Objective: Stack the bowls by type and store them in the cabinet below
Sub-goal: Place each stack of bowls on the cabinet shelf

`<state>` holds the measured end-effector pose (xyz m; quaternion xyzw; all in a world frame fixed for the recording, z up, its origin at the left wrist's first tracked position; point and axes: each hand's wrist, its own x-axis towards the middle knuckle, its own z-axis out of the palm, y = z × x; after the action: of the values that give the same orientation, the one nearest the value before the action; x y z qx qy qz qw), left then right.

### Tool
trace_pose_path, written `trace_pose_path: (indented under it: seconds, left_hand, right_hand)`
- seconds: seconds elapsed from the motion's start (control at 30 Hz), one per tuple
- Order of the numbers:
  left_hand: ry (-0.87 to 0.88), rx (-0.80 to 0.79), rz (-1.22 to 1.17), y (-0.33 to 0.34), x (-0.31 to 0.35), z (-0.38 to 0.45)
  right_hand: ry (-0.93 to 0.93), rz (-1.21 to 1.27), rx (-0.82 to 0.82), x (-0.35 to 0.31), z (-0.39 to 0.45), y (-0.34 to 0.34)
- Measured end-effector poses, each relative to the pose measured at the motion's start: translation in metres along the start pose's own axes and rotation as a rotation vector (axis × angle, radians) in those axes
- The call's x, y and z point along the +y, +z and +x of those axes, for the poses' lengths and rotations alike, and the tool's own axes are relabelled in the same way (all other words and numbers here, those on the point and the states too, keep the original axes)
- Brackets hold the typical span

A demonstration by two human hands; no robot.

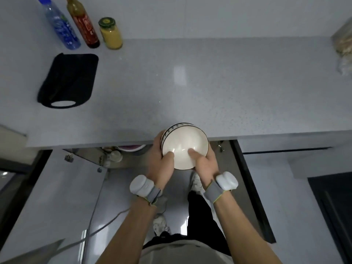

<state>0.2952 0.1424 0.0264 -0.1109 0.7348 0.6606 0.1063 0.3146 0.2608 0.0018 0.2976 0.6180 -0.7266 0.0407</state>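
Note:
A stack of white bowls (183, 141) with dark patterned rims hangs in the air at the front edge of the grey counter (190, 82). Both hands hold it from the sides. My left hand (161, 159) grips the left wall with its thumb inside the top bowl. My right hand (204, 162) grips the right wall, thumb also inside. The open cabinet (122, 155) lies below the counter, and some dishes show on its shelf to the left of the stack.
A black cutting board (70, 79) lies on the counter at the left. Behind it stand a blue water bottle (61, 25), a sauce bottle (83, 23) and a yellow jar (110, 33). A bagged item (342, 46) sits at the far right. The cabinet doors stand open on both sides.

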Motion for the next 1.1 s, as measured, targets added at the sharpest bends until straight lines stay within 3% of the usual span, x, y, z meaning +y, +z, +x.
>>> trace_pose_path:
  seconds: [0.27,0.57,0.87,0.97,1.1]
  left_hand:
    - [-0.161,0.016,0.012,-0.025,-0.046,-0.066]
    - [-0.269,0.054,0.010,-0.007,-0.078,-0.073]
    - [-0.416,0.142,0.073,0.002,-0.152,-0.003]
    - [-0.493,0.161,0.079,0.001,-0.198,0.035]
    - [-0.461,0.100,0.057,0.002,-0.268,0.087]
  right_hand:
    - [0.093,-0.020,0.009,0.048,-0.068,-0.005]
    - [0.224,-0.071,-0.007,0.089,-0.051,-0.023]
    - [0.281,-0.057,-0.023,0.150,0.028,-0.004]
    - [0.315,-0.064,0.014,0.186,0.064,0.010]
    - [0.314,-0.048,0.030,0.243,0.121,0.022]
